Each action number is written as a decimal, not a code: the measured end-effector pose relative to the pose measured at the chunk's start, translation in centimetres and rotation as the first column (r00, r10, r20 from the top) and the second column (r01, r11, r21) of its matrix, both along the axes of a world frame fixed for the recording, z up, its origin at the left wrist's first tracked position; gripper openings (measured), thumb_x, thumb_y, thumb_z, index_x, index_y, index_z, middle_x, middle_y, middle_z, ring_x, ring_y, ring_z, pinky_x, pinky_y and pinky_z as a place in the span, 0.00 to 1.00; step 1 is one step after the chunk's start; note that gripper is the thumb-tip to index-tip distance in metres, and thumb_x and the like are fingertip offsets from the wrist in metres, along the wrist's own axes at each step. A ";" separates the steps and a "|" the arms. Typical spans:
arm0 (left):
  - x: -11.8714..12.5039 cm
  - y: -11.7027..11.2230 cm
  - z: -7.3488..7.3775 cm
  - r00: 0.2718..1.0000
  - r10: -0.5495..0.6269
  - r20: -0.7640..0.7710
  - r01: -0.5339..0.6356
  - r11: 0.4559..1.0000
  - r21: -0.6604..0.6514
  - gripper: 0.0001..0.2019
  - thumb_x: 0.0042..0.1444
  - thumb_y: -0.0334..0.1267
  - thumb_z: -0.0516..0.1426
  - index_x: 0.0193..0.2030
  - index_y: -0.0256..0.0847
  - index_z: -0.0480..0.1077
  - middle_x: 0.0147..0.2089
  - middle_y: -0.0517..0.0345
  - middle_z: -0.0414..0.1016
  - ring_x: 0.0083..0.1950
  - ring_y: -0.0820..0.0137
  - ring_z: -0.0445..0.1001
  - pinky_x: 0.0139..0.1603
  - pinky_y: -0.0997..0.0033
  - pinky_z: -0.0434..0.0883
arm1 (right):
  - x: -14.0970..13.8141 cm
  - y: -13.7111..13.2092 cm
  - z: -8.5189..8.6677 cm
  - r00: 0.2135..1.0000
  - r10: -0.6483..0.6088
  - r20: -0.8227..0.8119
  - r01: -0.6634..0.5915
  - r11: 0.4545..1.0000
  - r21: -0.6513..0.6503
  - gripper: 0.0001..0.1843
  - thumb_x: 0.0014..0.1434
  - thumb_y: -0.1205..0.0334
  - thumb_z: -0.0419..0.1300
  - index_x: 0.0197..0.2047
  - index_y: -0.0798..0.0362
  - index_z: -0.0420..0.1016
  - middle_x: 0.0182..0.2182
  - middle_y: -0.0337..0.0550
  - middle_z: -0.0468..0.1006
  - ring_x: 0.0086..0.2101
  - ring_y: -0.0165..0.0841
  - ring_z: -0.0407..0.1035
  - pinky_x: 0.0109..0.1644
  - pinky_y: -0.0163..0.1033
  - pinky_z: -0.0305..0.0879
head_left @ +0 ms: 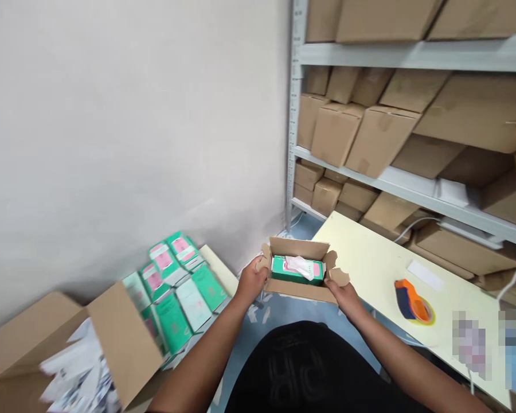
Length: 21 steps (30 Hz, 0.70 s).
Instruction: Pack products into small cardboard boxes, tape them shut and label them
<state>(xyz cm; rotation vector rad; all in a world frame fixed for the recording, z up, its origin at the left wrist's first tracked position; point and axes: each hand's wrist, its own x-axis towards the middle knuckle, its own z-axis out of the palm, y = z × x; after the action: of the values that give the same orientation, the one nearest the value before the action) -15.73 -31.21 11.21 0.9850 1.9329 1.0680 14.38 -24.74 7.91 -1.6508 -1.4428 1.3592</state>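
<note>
Between my two hands is a small brown cardboard box (301,289), its flaps standing open. Inside it lies a green and pink box (279,265) with a crumpled white tissue or paper (300,266) on top. My left hand (253,280) grips the carton's left end, thumb by the torn-looking side flap. At the right end, my right hand (343,292) holds the carton below the other side flap. The carton is held in the air, over the gap between two tables.
Several green boxes (172,321) lie on the left table. A large open carton (124,338) at lower left contains crumpled printed paper (79,367). On the cream table (361,252) sits an orange tape dispenser (414,303). Metal shelves (413,55) hold many brown cartons.
</note>
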 end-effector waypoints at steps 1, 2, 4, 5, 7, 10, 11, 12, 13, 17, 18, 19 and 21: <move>1.6 1.7 -0.7 1.000 -0.030 -0.010 0.030 0.999 0.012 0.26 0.57 0.41 0.56 0.62 0.37 0.70 0.37 0.57 0.82 0.36 0.64 0.80 0.41 0.67 0.74 | 1.7 0.7 -0.7 0.999 -0.035 -0.004 0.035 0.999 -0.023 0.24 0.55 0.47 0.64 0.51 0.50 0.82 0.53 0.48 0.82 0.56 0.50 0.74 0.59 0.50 0.71; 3.2 3.5 -1.4 0.998 -0.054 -0.014 0.055 0.998 0.020 0.26 0.57 0.42 0.56 0.62 0.37 0.70 0.39 0.57 0.83 0.38 0.63 0.80 0.43 0.66 0.75 | 3.5 1.4 -1.3 0.997 -0.073 -0.016 0.073 0.997 -0.038 0.25 0.55 0.46 0.64 0.51 0.51 0.82 0.53 0.49 0.82 0.56 0.50 0.74 0.59 0.51 0.71; 6.5 6.8 -2.6 0.995 -0.097 -0.005 0.097 0.995 0.026 0.26 0.57 0.43 0.56 0.62 0.37 0.71 0.43 0.55 0.83 0.41 0.61 0.81 0.46 0.65 0.75 | 7.0 2.8 -2.6 0.989 -0.136 -0.060 0.133 0.990 -0.045 0.27 0.55 0.45 0.65 0.53 0.51 0.81 0.52 0.50 0.83 0.56 0.50 0.74 0.60 0.51 0.71; 8.1 8.4 -3.2 0.993 -0.121 0.004 0.121 0.992 0.029 0.26 0.57 0.44 0.57 0.62 0.37 0.71 0.45 0.54 0.83 0.43 0.60 0.81 0.48 0.64 0.75 | 8.7 3.5 -3.3 0.984 -0.158 -0.082 0.155 0.987 -0.044 0.28 0.55 0.44 0.65 0.54 0.52 0.80 0.52 0.50 0.83 0.56 0.49 0.74 0.61 0.51 0.71; 11.2 11.6 -4.2 0.981 -0.190 0.033 0.188 0.981 0.039 0.27 0.57 0.45 0.58 0.62 0.37 0.71 0.50 0.51 0.83 0.49 0.58 0.81 0.53 0.61 0.74 | 11.9 4.7 -4.5 0.973 -0.200 -0.111 0.196 0.980 -0.044 0.30 0.56 0.44 0.64 0.57 0.52 0.79 0.53 0.49 0.82 0.57 0.49 0.73 0.63 0.52 0.69; 15.0 16.2 -5.6 0.941 -0.330 0.073 0.327 0.944 0.050 0.28 0.58 0.48 0.57 0.63 0.36 0.70 0.55 0.49 0.81 0.57 0.56 0.78 0.60 0.58 0.71 | 15.9 6.6 -6.1 0.948 -0.288 -0.134 0.287 0.958 -0.027 0.33 0.56 0.45 0.64 0.61 0.52 0.76 0.59 0.49 0.78 0.60 0.48 0.70 0.68 0.53 0.63; 16.0 17.6 -6.0 0.925 -0.372 0.076 0.369 0.928 0.046 0.28 0.59 0.48 0.56 0.63 0.37 0.70 0.56 0.48 0.80 0.59 0.56 0.77 0.62 0.57 0.70 | 16.9 7.2 -6.6 0.938 -0.316 -0.139 0.315 0.949 -0.028 0.33 0.56 0.45 0.64 0.61 0.52 0.76 0.60 0.48 0.77 0.61 0.48 0.69 0.69 0.53 0.62; 16.9 19.0 -6.5 0.910 -0.407 0.074 0.405 0.913 0.039 0.28 0.59 0.48 0.56 0.64 0.37 0.70 0.58 0.49 0.79 0.60 0.56 0.76 0.63 0.57 0.69 | 17.7 7.7 -7.1 0.929 -0.341 -0.144 0.340 0.940 -0.034 0.33 0.56 0.45 0.64 0.61 0.52 0.76 0.60 0.48 0.77 0.62 0.48 0.69 0.69 0.52 0.61; 17.7 20.3 -6.9 0.899 -0.434 0.068 0.433 0.901 0.027 0.28 0.60 0.48 0.56 0.64 0.38 0.70 0.59 0.49 0.79 0.61 0.56 0.75 0.64 0.57 0.68 | 18.4 8.3 -7.6 0.919 -0.366 -0.147 0.363 0.931 -0.046 0.32 0.56 0.45 0.64 0.60 0.52 0.76 0.59 0.48 0.78 0.61 0.48 0.69 0.69 0.51 0.62; 20.1 24.7 -9.2 0.872 -0.485 0.069 0.488 0.872 -0.047 0.30 0.60 0.48 0.57 0.66 0.37 0.68 0.59 0.48 0.79 0.61 0.55 0.75 0.66 0.55 0.67 | 19.8 10.3 -9.2 0.878 -0.450 -0.163 0.439 0.893 -0.102 0.31 0.54 0.46 0.64 0.57 0.52 0.78 0.54 0.47 0.82 0.57 0.48 0.74 0.62 0.48 0.69; 20.4 25.6 -9.8 0.866 -0.495 0.072 0.499 0.864 -0.058 0.30 0.60 0.48 0.57 0.67 0.37 0.68 0.58 0.48 0.79 0.61 0.56 0.75 0.66 0.55 0.67 | 20.0 10.8 -9.5 0.867 -0.471 -0.165 0.457 0.882 -0.113 0.30 0.54 0.46 0.64 0.56 0.52 0.78 0.53 0.47 0.83 0.55 0.48 0.75 0.60 0.48 0.71; 20.8 26.4 -10.3 0.859 -0.507 0.074 0.511 0.857 -0.060 0.30 0.60 0.48 0.56 0.67 0.37 0.68 0.58 0.48 0.79 0.61 0.56 0.75 0.66 0.55 0.67 | 20.1 11.3 -9.7 0.860 -0.486 -0.158 0.471 0.873 -0.123 0.29 0.54 0.46 0.63 0.54 0.53 0.79 0.51 0.48 0.83 0.54 0.48 0.75 0.59 0.48 0.71; 21.3 27.9 -11.3 0.839 -0.540 0.064 0.543 0.838 -0.051 0.30 0.61 0.49 0.57 0.67 0.37 0.67 0.60 0.48 0.78 0.63 0.56 0.74 0.67 0.54 0.66 | 20.1 12.2 -10.0 0.866 -0.486 -0.115 0.472 0.872 -0.129 0.26 0.55 0.45 0.62 0.51 0.53 0.81 0.48 0.50 0.84 0.51 0.48 0.77 0.57 0.48 0.71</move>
<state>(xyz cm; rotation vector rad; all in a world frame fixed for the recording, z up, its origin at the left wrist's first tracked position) 5.53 -3.31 -0.11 1.3492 1.4947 0.6811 34.53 -12.54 -2.07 -1.7776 -0.8120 1.2380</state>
